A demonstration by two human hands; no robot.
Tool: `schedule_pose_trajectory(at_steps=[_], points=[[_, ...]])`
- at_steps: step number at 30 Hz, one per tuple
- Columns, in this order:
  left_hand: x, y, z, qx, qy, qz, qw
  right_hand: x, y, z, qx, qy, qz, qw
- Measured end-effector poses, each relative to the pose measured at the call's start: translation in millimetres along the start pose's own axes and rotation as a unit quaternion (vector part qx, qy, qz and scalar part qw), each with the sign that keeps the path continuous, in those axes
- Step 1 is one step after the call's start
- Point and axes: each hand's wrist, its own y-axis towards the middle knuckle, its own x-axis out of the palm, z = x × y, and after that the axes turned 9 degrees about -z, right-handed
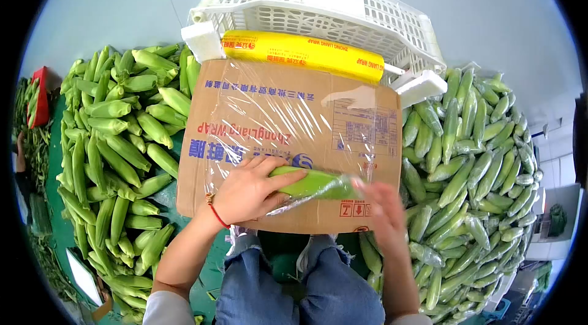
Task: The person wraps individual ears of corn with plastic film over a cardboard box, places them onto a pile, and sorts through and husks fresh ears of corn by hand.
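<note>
Now one corn cob (pixel 312 184), one carton (pixel 384 170): left hand (pixel 252 190) around cob, right hand (pixel 384 211) blurred, grip unclear.

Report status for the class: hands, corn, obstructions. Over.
Left hand gripping corn ear; right hand blurred at its right end. Clear film against ear, above cardboard. Nothing visibly blocking.

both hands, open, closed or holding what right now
Left hand: closed on one end of an ear of corn.
Right hand: blurred at the other end; cannot tell whether open or closed.
</note>
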Motion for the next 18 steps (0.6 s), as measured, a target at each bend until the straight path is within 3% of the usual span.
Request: schedule_pose_trajectory(at_steps=[1,3,5,6,7,8,9,10,11,12,13,14,16,17,18], points=[[0.8,4.1,-0.3,-0.008,0.011,0.022,1.0,13.0,27.6,11.7,-0.069,-0.163,-0.016,0.984],[5.7,-9.0,10.8,-0.067,0.039,0.111,0.991,35.1,63.2,28.1,-0.149,-0.467,-0.038,0.871],[17.3,-38.7,21.4,-0.169,0.045,0.188,0.966,34.2,79.1,38.1,-0.156,-0.487,-0.029,0.859],[28.1,-63.8,13.7,-0.178,0.124,0.139,0.966,34.0,81.8,41.7,-0.156,-0.496,-0.028,0.854],[44.3,-88.2,-6.8,-0.137,0.136,0.184,0.964,34.1,83.5,43.5,-0.167,-0.499,-0.028,0.85],[33.1,-97.6,-16.9,-0.12,0.033,0.198,0.972,34.1,87.8,44.7,-0.181,-0.503,-0.022,0.845],[19.9,-96.0,-15.2,-0.228,-0.046,0.277,0.932,34.5,89.4,45.8,-0.19,-0.509,-0.019,0.839],[0.6,-88.4,-21.9,-0.325,-0.208,0.292,0.875,37.4,87.3,46.3,-0.197,-0.5,-0.015,0.843],[-23.4,-57.9,-29.8,-0.174,-0.046,0.329,0.927,40.3,90.9,45.8,-0.21,-0.493,-0.006,0.844],[-41.5,-27.8,-28.2,-0.15,-0.013,0.309,0.939,41.1,97.3,44.6,-0.224,-0.487,0.01,0.844],[-50.3,-0.4,-33.4,-0.137,-0.048,0.218,0.965,40.2,100.3,43.8,-0.234,-0.487,0.012,0.842],[-56.0,22.7,-37.0,-0.124,-0.084,0.124,0.981,39.6,102.7,44.1,-0.243,-0.487,0.013,0.839],[-20.7,61.6,-64.0,-0.131,0.06,-0.139,0.98,38.7,105.7,44.6,-0.223,-0.491,0.002,0.842],[-8.5,69.7,-54.9,-0.132,0.146,-0.135,0.971,36.8,108.1,44.9,-0.196,-0.497,-0.009,0.845],[-11.4,66.4,-40.9,-0.128,0.116,-0.157,0.972,34.6,109.5,45.0,-0.167,-0.501,-0.018,0.849]])
